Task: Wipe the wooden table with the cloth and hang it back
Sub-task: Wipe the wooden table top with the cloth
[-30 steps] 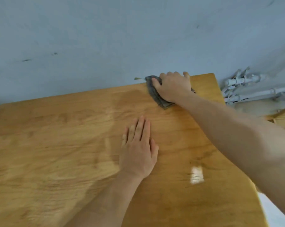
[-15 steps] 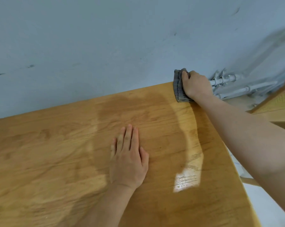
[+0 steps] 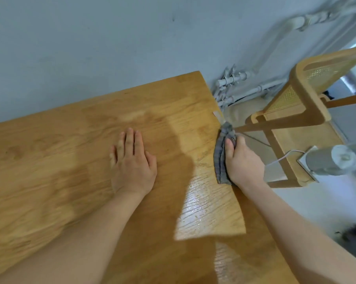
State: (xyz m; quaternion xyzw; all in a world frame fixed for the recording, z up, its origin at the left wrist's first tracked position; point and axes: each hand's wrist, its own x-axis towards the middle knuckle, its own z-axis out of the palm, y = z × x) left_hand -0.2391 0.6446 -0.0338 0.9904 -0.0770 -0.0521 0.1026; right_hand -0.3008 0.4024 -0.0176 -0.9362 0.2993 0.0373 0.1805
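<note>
The wooden table (image 3: 60, 160) fills the lower left, its top shiny and wet near the right edge. A folded grey cloth (image 3: 222, 152) lies along that right edge, and my right hand (image 3: 242, 162) grips it there, thumb on top, fingers wrapped over the side. My left hand (image 3: 132, 160) rests flat on the tabletop to the left of the cloth, palm down, fingers slightly spread, holding nothing.
A grey-blue wall (image 3: 111, 48) runs behind the table. White pipes (image 3: 234, 83) sit at the wall's foot past the far right corner. A wooden chair with cane panels (image 3: 295, 107) stands right of the table. A grey cylindrical device with a white cable (image 3: 332, 160) lies on it.
My right hand has dragged the cloth from the far right corner back along the table's right edge toward me. The left hand stays flat. The view has swung right, bringing the chair in.
</note>
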